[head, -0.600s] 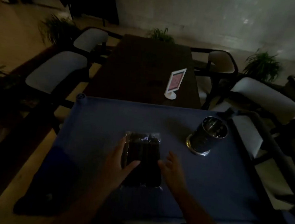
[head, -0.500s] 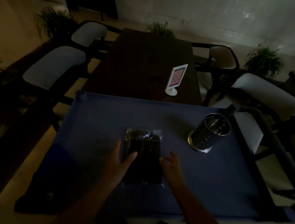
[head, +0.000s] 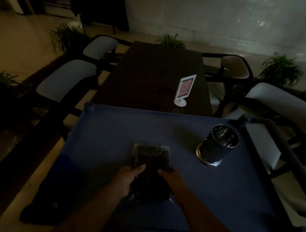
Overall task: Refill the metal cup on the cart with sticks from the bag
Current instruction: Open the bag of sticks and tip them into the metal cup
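The scene is very dark. A clear plastic bag of dark sticks (head: 151,158) lies flat on the blue cart top (head: 112,135), near its middle. My left hand (head: 128,178) grips the bag's near left edge, thumb on top. My right hand (head: 172,178) holds the near right edge. The perforated metal cup (head: 217,145) stands upright at the cart's right side, apart from the bag and from both hands. Its inside looks dark, and I cannot tell what it holds.
A dark wooden table (head: 150,77) abuts the cart's far edge, with a white framed sign stand (head: 184,90) on it. Pale-cushioned chairs (head: 66,80) line both sides. Potted plants (head: 280,70) stand near the wall. The cart handle (head: 287,148) runs along the right.
Both hands slid back toward me along the bag and closed onto its near end. The camera view shifted slightly.
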